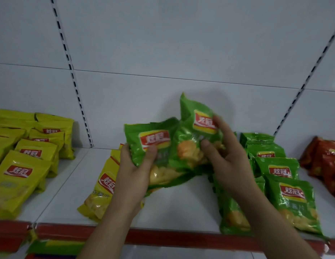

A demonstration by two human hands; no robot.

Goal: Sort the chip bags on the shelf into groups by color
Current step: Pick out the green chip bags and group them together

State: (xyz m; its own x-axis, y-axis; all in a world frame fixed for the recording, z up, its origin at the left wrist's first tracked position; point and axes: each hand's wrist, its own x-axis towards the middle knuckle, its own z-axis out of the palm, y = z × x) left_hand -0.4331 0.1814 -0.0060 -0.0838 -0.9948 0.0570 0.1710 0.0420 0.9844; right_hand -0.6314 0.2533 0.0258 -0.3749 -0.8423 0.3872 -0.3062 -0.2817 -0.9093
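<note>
My left hand (134, 171) grips a green chip bag (150, 144) above the middle of the white shelf (181, 208). My right hand (224, 156) grips a second green chip bag (191, 131), which overlaps the first. Under my left wrist lies a single yellow chip bag (101, 193). Several yellow bags (28, 156) are grouped at the left. Several green bags (280, 176) are grouped at the right, partly hidden by my right forearm. Red bags (325, 161) lie at the far right edge.
The shelf has a red front strip (163, 236) and a white back panel with slotted uprights (73, 77). Coloured packaging (54, 248) shows on the shelf below at the lower left.
</note>
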